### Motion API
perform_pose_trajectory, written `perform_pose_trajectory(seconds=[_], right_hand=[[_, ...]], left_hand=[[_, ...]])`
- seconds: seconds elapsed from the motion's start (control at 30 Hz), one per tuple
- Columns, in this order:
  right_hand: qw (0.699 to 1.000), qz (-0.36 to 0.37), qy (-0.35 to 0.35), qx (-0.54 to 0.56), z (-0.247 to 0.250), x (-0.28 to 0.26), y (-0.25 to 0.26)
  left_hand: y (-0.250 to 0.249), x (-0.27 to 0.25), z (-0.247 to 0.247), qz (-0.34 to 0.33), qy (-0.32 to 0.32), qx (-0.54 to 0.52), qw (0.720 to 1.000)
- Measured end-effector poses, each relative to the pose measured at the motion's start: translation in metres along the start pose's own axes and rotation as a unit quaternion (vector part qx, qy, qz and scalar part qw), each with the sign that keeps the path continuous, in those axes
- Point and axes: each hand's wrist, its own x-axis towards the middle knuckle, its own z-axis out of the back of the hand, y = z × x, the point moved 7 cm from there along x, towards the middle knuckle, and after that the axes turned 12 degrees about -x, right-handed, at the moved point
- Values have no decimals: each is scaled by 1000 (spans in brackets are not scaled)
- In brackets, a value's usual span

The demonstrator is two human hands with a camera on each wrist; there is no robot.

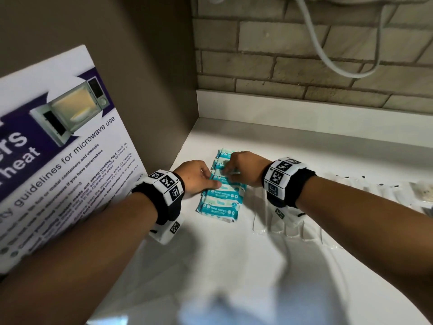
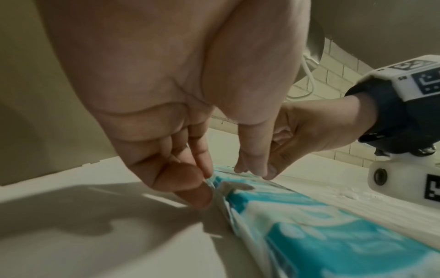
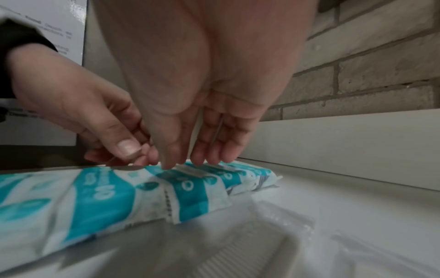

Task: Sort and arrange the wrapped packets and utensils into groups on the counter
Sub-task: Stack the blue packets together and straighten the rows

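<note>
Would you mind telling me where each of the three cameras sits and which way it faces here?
Head: worn high, looking down at the counter; both forearms, left hand and right hand show.
Left wrist: low, looking along the left palm at the wipes packets.
Right wrist: low, looking along right fingers touching the packets.
Shared: both wrist views show the opposite hand and the packets.

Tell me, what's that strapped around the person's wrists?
Each bare forearm wears a black wristband with white blocks printed with black square codes: left band, right band. A white camera pod hangs beneath each wrist. No sleeves or gloves.
</note>
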Motion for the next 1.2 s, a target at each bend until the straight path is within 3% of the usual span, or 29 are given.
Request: perform_pose_trajectory(seconds=[0.13,0.43,0.83,1.03,1.2], right_hand=[[1000,-16,2,12,-4,1,2],[999,-28,3,29,-5,8,7],[1000,5,17,-18,-2,-2,16],[1000,25,16,10,-6,-5,26],[999,16,24,25,-13,-5,25]], left_hand=[[4,-5,-1,5,1,39,999],[6,-3,3,12,-9,-12,1000],[7,-4,4,4,-6,11,1000],[12,-21,-7,42,55,46,997],[14,-25,-10,31,50,53,997]])
